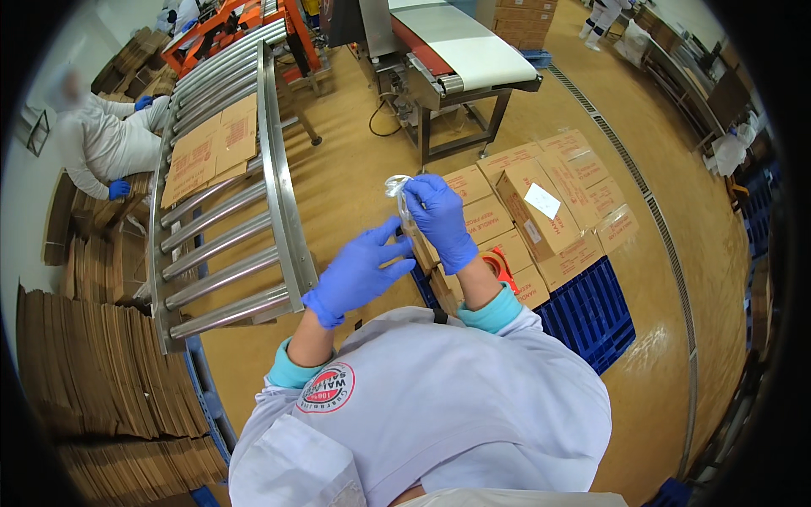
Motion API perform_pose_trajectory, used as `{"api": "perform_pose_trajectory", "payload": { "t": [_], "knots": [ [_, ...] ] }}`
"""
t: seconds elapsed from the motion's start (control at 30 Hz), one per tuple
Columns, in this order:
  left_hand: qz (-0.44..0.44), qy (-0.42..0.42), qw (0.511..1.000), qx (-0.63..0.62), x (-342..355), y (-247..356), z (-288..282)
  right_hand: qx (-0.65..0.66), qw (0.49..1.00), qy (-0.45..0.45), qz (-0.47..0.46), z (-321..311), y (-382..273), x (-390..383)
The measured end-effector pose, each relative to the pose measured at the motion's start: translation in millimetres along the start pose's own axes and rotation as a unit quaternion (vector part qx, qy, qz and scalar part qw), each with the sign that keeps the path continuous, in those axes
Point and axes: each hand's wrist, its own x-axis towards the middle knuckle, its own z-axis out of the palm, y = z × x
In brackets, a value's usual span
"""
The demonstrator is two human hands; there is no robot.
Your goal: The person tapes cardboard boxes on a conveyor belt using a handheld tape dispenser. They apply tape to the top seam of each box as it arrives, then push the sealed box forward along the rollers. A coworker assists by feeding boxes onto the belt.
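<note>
My right hand (441,221), in a blue glove, is closed in a pinch on a crumpled strip of clear tape (397,186). The strip hangs down from the fingers in front of the boxes. Beside it, my left hand (359,269), gloved too, has its fingers stretched out and apart, with the tips close to the strip's lower part. I cannot tell whether they touch it. Just right of my right wrist, a red tape dispenser (500,269) lies on the stacked cartons (486,220).
A carton with a white label (542,201) sits on the stack over a blue pallet (591,317). On the left, flattened cartons (211,148) lie on a roller conveyor (228,245), a person (110,144) beyond it. Cardboard piles (101,363) stand nearer; ahead is a belt conveyor (465,46).
</note>
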Motion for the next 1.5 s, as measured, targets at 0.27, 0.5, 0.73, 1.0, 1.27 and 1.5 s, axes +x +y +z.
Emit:
{"api": "perform_pose_trajectory", "payload": {
  "t": [0.27,0.5,0.73,1.0,1.27,1.5],
  "knots": [
    [-0.056,0.206,0.954,-0.210,21.5,3.8,-24.5,0.049,0.997,0.017,-0.061,-14.7,-2.5,0.3],
    [0.023,0.103,0.985,-0.133,33.1,4.6,-13.4,0.130,0.987,-0.076,-0.055,-18.8,0.4,-3.3],
    [-0.087,0.054,0.897,-0.431,28.6,1.8,-19.4,0.136,0.985,-0.092,-0.055,-24.6,2.9,0.1],
    [-0.069,0.230,0.859,-0.453,32.1,-1.1,-2.2,0.265,0.961,-0.057,0.045,-28.2,-2.1,-1.2],
    [-0.082,0.308,0.744,-0.587,33.8,-30.8,6.4,0.349,0.904,-0.017,0.248,-50.0,29.9,-10.4],
    [-0.223,0.292,0.834,-0.411,10.2,-70.8,-7.1,0.186,0.838,0.004,0.513,-80.1,177.9,-80.2]
  ]
}}
